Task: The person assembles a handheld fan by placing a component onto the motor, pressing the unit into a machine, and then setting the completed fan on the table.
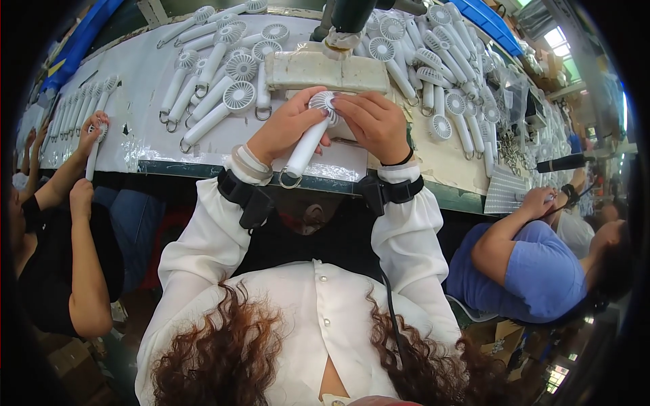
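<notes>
Between my two hands is a white handheld fan [306, 147], tilted, with its round slatted head up and a metal ring at the lower end of its handle. My left hand [288, 125] is closed around the fan just below the head. The fingers of my right hand [374, 124] are bent and pinch the right rim of the fan head. Just beyond the hands stands a pale block [325, 70] under a dark press head [349, 17]. More white fans [240, 97] lie piled to the left of the block.
Another heap of white fans [455, 103] covers the right of the table [433, 169]. Metal rings [511, 150] lie beyond it. At left a co-worker holds a fan [95, 152] beside a row of fans [80, 101]. A person in blue [521, 271] sits at right.
</notes>
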`<action>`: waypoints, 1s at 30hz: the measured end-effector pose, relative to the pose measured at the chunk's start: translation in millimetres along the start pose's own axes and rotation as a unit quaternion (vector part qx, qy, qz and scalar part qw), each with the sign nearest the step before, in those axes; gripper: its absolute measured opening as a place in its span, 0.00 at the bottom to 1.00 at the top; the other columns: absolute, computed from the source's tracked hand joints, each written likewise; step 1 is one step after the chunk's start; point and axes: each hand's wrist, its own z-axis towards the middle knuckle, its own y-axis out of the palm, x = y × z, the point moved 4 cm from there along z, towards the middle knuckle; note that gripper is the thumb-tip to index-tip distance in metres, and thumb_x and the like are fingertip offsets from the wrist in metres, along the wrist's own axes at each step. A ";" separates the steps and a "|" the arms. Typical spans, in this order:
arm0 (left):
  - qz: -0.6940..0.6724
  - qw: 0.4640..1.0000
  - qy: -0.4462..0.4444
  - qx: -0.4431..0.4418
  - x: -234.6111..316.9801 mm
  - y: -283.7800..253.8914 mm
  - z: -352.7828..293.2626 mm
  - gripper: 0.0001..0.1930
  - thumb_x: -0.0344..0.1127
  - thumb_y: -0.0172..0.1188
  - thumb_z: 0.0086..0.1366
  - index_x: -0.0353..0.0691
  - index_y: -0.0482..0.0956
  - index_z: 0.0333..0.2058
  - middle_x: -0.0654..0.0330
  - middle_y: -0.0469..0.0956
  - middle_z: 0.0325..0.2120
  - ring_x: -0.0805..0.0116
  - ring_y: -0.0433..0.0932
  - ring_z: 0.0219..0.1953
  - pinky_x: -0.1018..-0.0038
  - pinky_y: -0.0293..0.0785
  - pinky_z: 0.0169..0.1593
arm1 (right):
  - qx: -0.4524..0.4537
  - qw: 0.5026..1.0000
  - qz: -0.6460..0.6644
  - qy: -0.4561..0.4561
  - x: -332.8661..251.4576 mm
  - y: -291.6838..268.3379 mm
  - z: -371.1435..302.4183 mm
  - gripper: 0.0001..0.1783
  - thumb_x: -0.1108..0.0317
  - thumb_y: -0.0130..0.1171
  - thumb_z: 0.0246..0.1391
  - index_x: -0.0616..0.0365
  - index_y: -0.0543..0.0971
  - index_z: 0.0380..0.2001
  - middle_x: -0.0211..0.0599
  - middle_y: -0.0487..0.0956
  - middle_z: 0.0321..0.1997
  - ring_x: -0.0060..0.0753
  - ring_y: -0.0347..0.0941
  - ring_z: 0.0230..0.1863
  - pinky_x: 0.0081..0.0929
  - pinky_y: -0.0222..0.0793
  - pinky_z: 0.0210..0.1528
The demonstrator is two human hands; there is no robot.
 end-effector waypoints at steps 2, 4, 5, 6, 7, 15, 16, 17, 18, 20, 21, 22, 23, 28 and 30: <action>-0.005 1.000 -0.004 0.003 1.0 0.2 -0.4 0.25 0.34 0.47 0.69 0.39 0.56 0.63 0.55 0.77 0.32 0.70 0.79 0.26 0.76 0.78 0.27 | 0.005 1.000 -0.001 0.004 -0.9 0.2 -0.5 0.17 0.78 0.66 0.40 0.54 0.81 0.38 0.31 0.83 0.37 0.34 0.77 0.32 0.25 0.74 0.32; -0.010 1.000 -0.011 -0.002 4.1 1.8 -1.3 0.24 0.34 0.47 0.70 0.39 0.57 0.63 0.56 0.77 0.29 0.71 0.78 0.25 0.77 0.77 0.26 | 0.011 1.000 -0.001 0.016 -0.7 0.2 -1.6 0.17 0.78 0.66 0.40 0.54 0.82 0.37 0.31 0.83 0.37 0.34 0.77 0.32 0.25 0.75 0.32; -0.012 1.000 -0.014 -0.004 5.2 2.4 -1.5 0.24 0.35 0.47 0.70 0.39 0.57 0.63 0.56 0.77 0.28 0.72 0.78 0.24 0.77 0.77 0.25 | 0.014 1.000 -0.001 0.022 -0.3 0.3 -2.2 0.17 0.78 0.66 0.40 0.54 0.82 0.37 0.31 0.83 0.37 0.34 0.77 0.32 0.25 0.75 0.32; -0.012 1.000 -0.014 -0.004 5.9 3.1 -1.5 0.24 0.35 0.47 0.70 0.39 0.57 0.63 0.56 0.77 0.28 0.72 0.78 0.24 0.77 0.77 0.25 | 0.014 1.000 -0.001 0.022 0.3 0.9 -2.6 0.17 0.78 0.66 0.40 0.54 0.82 0.37 0.31 0.83 0.37 0.34 0.77 0.32 0.25 0.75 0.32; -0.016 1.000 -0.015 -0.003 6.9 4.0 -1.7 0.24 0.35 0.46 0.70 0.39 0.57 0.63 0.56 0.77 0.27 0.72 0.78 0.24 0.78 0.77 0.25 | 0.016 1.000 0.001 0.023 0.9 1.3 -2.5 0.16 0.78 0.66 0.40 0.55 0.82 0.37 0.31 0.83 0.37 0.34 0.77 0.32 0.25 0.75 0.32; -0.025 1.000 -0.003 -0.006 4.6 2.1 -0.1 0.23 0.34 0.47 0.70 0.39 0.58 0.62 0.56 0.76 0.30 0.72 0.78 0.25 0.78 0.76 0.24 | 0.019 0.999 0.015 0.023 1.0 0.0 -0.4 0.16 0.79 0.65 0.41 0.55 0.82 0.37 0.32 0.83 0.37 0.35 0.77 0.32 0.25 0.75 0.33; -0.028 1.000 0.002 -0.006 3.8 1.4 -0.1 0.24 0.34 0.47 0.70 0.39 0.57 0.62 0.56 0.76 0.32 0.71 0.78 0.26 0.78 0.76 0.24 | 0.018 0.999 0.018 0.028 0.7 0.1 -0.1 0.16 0.79 0.65 0.41 0.56 0.82 0.37 0.32 0.83 0.38 0.35 0.77 0.33 0.26 0.75 0.34; -0.031 0.999 0.007 -0.005 3.1 1.0 -0.1 0.24 0.34 0.47 0.69 0.39 0.57 0.62 0.56 0.76 0.34 0.71 0.79 0.27 0.78 0.76 0.25 | 0.017 0.999 0.021 0.032 0.8 0.2 0.1 0.16 0.79 0.65 0.41 0.56 0.82 0.37 0.32 0.83 0.38 0.35 0.77 0.33 0.26 0.75 0.34; -0.032 0.999 0.007 -0.004 2.4 0.6 0.0 0.24 0.34 0.47 0.69 0.39 0.57 0.62 0.56 0.76 0.34 0.71 0.79 0.27 0.78 0.76 0.25 | 0.016 0.999 0.022 0.031 0.7 0.4 0.1 0.16 0.79 0.65 0.41 0.56 0.82 0.37 0.32 0.83 0.38 0.35 0.77 0.33 0.26 0.75 0.34; -0.021 1.000 0.015 -0.015 1.7 0.9 0.8 0.24 0.34 0.48 0.70 0.38 0.57 0.62 0.56 0.75 0.36 0.70 0.79 0.28 0.77 0.77 0.28 | 0.022 0.998 0.029 0.042 2.4 1.0 -1.2 0.15 0.80 0.65 0.41 0.56 0.81 0.36 0.33 0.83 0.38 0.36 0.77 0.33 0.26 0.75 0.34; -0.016 0.999 0.019 -0.020 1.2 0.7 1.2 0.24 0.34 0.49 0.70 0.38 0.57 0.62 0.57 0.75 0.37 0.69 0.80 0.29 0.76 0.78 0.29 | 0.025 0.998 0.033 0.048 3.2 1.4 -1.7 0.15 0.80 0.64 0.41 0.57 0.81 0.36 0.33 0.83 0.38 0.36 0.78 0.33 0.26 0.75 0.35; -0.018 0.999 0.020 -0.018 0.2 -0.8 1.9 0.24 0.34 0.49 0.70 0.38 0.57 0.62 0.57 0.75 0.37 0.69 0.80 0.29 0.76 0.78 0.29 | 0.023 0.998 0.035 0.046 3.5 2.1 -1.7 0.15 0.80 0.64 0.41 0.57 0.81 0.36 0.33 0.83 0.38 0.36 0.78 0.33 0.26 0.75 0.35; -0.020 0.999 0.028 -0.027 -0.1 -1.3 2.9 0.24 0.34 0.49 0.69 0.37 0.56 0.62 0.56 0.75 0.37 0.68 0.80 0.30 0.75 0.78 0.30 | 0.024 0.998 0.038 0.048 4.2 2.4 -1.9 0.15 0.81 0.64 0.41 0.57 0.81 0.36 0.34 0.83 0.37 0.36 0.78 0.33 0.26 0.75 0.35; -0.024 0.998 0.047 -0.040 0.4 -0.8 1.8 0.26 0.35 0.51 0.69 0.34 0.54 0.61 0.54 0.76 0.38 0.66 0.81 0.31 0.73 0.79 0.33 | 0.025 0.997 0.052 0.058 7.2 5.0 -2.3 0.14 0.82 0.63 0.42 0.58 0.81 0.36 0.35 0.83 0.37 0.37 0.78 0.34 0.26 0.74 0.35; -0.024 0.998 0.048 -0.038 2.0 0.0 1.1 0.26 0.35 0.51 0.69 0.34 0.54 0.61 0.54 0.76 0.38 0.66 0.81 0.31 0.74 0.79 0.34 | 0.025 0.996 0.055 0.061 7.8 5.7 -2.6 0.14 0.82 0.63 0.43 0.58 0.81 0.36 0.35 0.83 0.36 0.37 0.78 0.34 0.26 0.74 0.35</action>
